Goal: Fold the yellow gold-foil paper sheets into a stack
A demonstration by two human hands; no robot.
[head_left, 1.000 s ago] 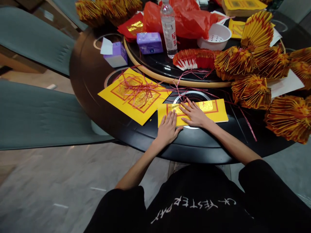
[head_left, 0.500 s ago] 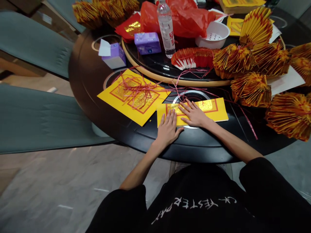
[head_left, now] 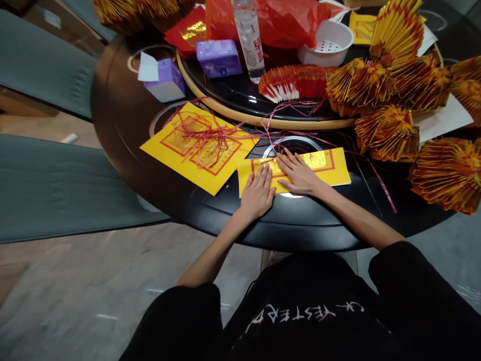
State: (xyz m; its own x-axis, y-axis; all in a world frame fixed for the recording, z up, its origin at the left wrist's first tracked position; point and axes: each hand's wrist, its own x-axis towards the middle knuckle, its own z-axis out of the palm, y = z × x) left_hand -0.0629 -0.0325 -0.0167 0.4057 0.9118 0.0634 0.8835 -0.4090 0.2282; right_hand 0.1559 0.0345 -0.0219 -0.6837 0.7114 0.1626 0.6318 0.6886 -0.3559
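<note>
A folded strip of yellow joss paper (head_left: pixel 336 168) with a red border and gold foil lies on the black table in front of me. My left hand (head_left: pixel 257 192) rests flat on its left part, fingers stretched out. On the strip's middle lies my right hand (head_left: pixel 299 175), palm down with fingers spread, partly covering the foil. To the left are flat yellow joss paper sheets (head_left: pixel 221 184), with a tangle of pink plastic strings (head_left: pixel 205 135) on top. Some strings trail behind the strip and off to the right.
Pleated gold paper bundles (head_left: pixel 447 175) crowd the right side. On the raised turntable (head_left: pixel 225 114) stand a water bottle (head_left: pixel 248 45), a purple tissue pack (head_left: pixel 219 58), a white basket (head_left: pixel 326 42) and red pleated paper (head_left: pixel 296 82). A tissue box (head_left: pixel 165 80) sits at the left. Grey chairs (head_left: pixel 67 185) flank the table.
My left thumb has drawn in closer to its fingers. Both hands stay pressed on the folded strip. The view has shifted slightly, moving the table's far objects up and left.
</note>
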